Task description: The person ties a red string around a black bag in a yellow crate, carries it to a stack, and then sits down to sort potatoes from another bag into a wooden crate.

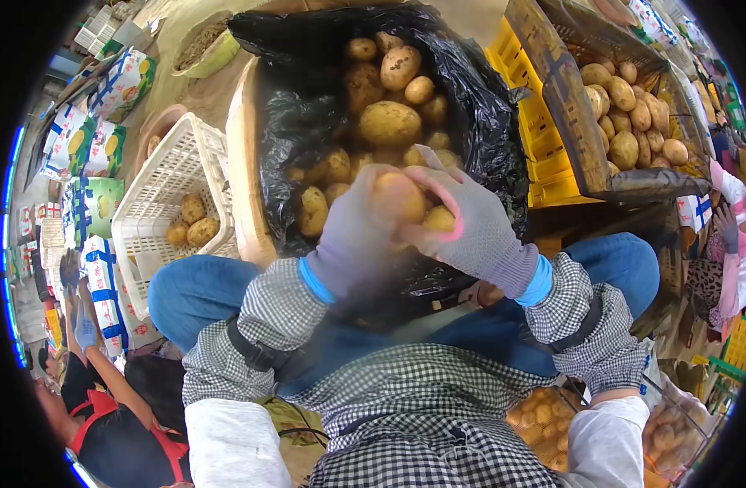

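Note:
Both my hands wear grey knit gloves and meet over a box lined with a black plastic bag (491,106). My left hand (348,232) is closed round a potato (398,198), blurred by motion. Curved about the same potato from the other side is my right hand (480,224), with its thumb under it and its fingers near the top. A smaller yellow potato (439,219) shows inside the pink-edged curve of the right glove. Beneath and beyond the hands, many loose potatoes lie in the bag, among them a large one (390,124).
A white plastic basket (157,175) on the left holds a few potatoes (192,209). To the right, a brown crate (580,122) full of potatoes rests by a yellow crate (535,146). Other people (129,431) sit at the lower left and far right. Printed cartons (96,207) stand left.

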Tool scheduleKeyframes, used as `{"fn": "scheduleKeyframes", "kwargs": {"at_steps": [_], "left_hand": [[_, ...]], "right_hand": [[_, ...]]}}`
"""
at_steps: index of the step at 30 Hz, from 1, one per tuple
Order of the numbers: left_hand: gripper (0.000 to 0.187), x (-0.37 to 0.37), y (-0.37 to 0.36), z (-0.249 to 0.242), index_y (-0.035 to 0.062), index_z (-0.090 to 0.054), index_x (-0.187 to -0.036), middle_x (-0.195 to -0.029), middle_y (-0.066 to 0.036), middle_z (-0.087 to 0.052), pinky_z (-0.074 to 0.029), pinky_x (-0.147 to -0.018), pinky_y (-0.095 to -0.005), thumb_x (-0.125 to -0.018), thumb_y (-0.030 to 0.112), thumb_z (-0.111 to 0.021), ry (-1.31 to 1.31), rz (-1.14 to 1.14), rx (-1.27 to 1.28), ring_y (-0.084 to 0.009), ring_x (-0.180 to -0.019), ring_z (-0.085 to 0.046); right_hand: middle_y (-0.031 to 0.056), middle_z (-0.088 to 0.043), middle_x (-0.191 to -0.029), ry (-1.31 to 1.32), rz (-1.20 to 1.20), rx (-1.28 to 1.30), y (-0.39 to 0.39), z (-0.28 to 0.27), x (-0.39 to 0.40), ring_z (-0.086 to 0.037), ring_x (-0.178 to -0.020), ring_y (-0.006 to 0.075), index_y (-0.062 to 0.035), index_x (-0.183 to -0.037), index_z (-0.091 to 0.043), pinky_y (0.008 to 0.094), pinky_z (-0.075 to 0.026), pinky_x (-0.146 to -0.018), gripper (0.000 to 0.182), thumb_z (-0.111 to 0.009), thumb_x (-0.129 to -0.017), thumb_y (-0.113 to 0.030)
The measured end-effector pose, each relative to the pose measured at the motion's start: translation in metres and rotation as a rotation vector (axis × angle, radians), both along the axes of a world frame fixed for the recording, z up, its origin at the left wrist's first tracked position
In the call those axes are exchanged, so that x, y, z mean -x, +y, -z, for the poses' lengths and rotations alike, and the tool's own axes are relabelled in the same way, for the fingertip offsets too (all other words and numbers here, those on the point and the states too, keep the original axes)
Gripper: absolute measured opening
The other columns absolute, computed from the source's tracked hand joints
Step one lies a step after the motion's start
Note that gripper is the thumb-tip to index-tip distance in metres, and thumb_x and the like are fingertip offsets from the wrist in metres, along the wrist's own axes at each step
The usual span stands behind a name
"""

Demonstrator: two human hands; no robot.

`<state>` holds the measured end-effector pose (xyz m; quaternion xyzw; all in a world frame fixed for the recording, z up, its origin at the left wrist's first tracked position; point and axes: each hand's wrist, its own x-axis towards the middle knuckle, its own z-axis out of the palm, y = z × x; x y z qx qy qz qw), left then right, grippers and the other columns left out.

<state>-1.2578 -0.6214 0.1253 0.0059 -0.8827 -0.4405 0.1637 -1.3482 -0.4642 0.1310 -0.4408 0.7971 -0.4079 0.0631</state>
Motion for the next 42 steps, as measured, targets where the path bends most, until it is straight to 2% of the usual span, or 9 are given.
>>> {"fn": "scheduleKeyframes", "kwargs": {"at_steps": [7, 11, 17, 19, 22, 27, 32, 37, 42], "left_hand": [[0.041, -0.002, -0.020, 0.014, -0.0009, -0.055, -0.114, -0.097, -0.010, -0.064, -0.053, -0.075, -0.0293, -0.103, 0.036, -0.040, 0.058, -0.021, 0.101, -0.0153, -0.087, -0.064], [0.040, 0.010, -0.035, -0.031, 0.0017, -0.043, -0.129, -0.108, -0.013, -0.064, -0.054, -0.066, -0.0261, -0.100, 0.029, -0.048, -0.266, -0.121, -0.837, -0.0168, -0.076, -0.067], [0.040, 0.035, -0.093, -0.037, 0.0047, -0.048, -0.128, -0.114, -0.018, -0.060, -0.054, -0.068, -0.0283, -0.096, 0.029, -0.053, -0.535, -0.090, -0.363, -0.0210, -0.090, -0.066], [0.038, 0.038, -0.087, 0.000, 0.0064, -0.052, -0.125, -0.112, -0.017, -0.061, -0.053, -0.075, -0.0346, -0.093, 0.027, -0.053, -0.518, 0.080, 0.166, -0.0267, -0.090, -0.065], [0.044, 0.065, -0.045, 0.004, 0.0095, -0.054, -0.126, -0.120, -0.018, -0.058, -0.050, -0.087, -0.0398, -0.091, 0.036, -0.052, -0.876, 0.268, 0.556, -0.0365, -0.100, -0.061], [0.044, 0.115, 0.011, 0.058, 0.0122, -0.052, -0.130, -0.129, -0.015, -0.054, -0.050, -0.088, -0.0379, -0.091, 0.033, -0.053, -0.344, 0.618, 0.758, -0.0325, -0.106, -0.060], [0.044, 0.190, 0.066, 0.085, 0.0142, -0.050, -0.132, -0.130, -0.013, -0.054, -0.051, -0.088, -0.0385, -0.093, 0.033, -0.053, -0.333, 0.670, 0.819, -0.0298, -0.109, -0.058], [0.044, 0.210, 0.052, 0.100, 0.0162, -0.047, -0.135, -0.130, -0.011, -0.053, -0.051, -0.088, -0.0391, -0.094, 0.033, -0.052, -0.484, 0.657, 0.557, -0.0272, -0.112, -0.057], [0.044, 0.191, -0.003, 0.097, 0.0182, -0.045, -0.137, -0.131, -0.009, -0.053, -0.051, -0.088, -0.0398, -0.096, 0.033, -0.052, -0.801, 0.643, -0.360, -0.0245, -0.116, -0.055]], "right_hand": [[0.0156, -0.060, -0.118, -0.197, -0.102, 0.039, -0.001, 0.004, 0.006, -0.062, -0.104, 0.0271, -0.0093, -0.126, -0.056, 0.0360, -0.051, -0.088, 0.066, -0.080, -0.071, -0.036], [0.0148, -0.060, -0.121, -0.662, -0.054, 0.242, 0.004, -0.024, 0.022, -0.060, -0.109, 0.0188, -0.0048, -0.127, -0.056, 0.0299, -0.049, -0.089, 0.062, -0.075, -0.080, -0.039], [0.0176, -0.061, -0.118, -0.819, 0.045, 0.737, 0.045, -0.040, 0.075, -0.067, -0.088, 0.0243, -0.0060, -0.130, -0.051, 0.0310, -0.056, -0.065, 0.046, -0.050, -0.097, -0.038], [0.0192, -0.060, -0.121, -0.835, 0.052, 0.839, 0.062, -0.049, 0.087, -0.067, -0.087, 0.0255, -0.0062, -0.130, -0.050, 0.0317, -0.056, -0.061, 0.045, -0.048, -0.098, -0.038], [0.0192, -0.060, -0.122, -0.581, 0.296, 0.908, 0.096, -0.083, 0.072, -0.066, -0.092, 0.0266, -0.0065, -0.131, -0.050, 0.0334, -0.056, -0.067, 0.043, -0.047, -0.099, -0.035], [0.0178, -0.054, -0.129, 0.301, 0.718, 0.541, 0.208, -0.198, -0.051, -0.057, -0.113, 0.0312, -0.0049, -0.129, -0.053, 0.0406, -0.047, -0.096, 0.039, -0.041, -0.100, -0.027], [0.0126, -0.064, -0.111, 1.018, 1.333, 0.224, 0.315, -0.279, -0.267, -0.064, -0.099, 0.0216, -0.0009, -0.126, -0.055, 0.0327, -0.051, -0.087, 0.034, -0.049, -0.098, -0.020], [0.0084, -0.065, -0.101, 1.047, 1.996, 0.723, 0.435, -0.365, -0.406, -0.067, -0.075, 0.0206, -0.0002, -0.116, -0.059, 0.0283, -0.054, -0.057, 0.049, -0.070, -0.085, -0.037], [0.0084, -0.064, -0.108, 0.743, 2.593, 0.517, 0.603, -0.387, -0.527, -0.065, -0.090, 0.0223, -0.0013, -0.112, -0.060, 0.0321, -0.053, -0.072, 0.044, -0.071, -0.081, -0.031]]}}
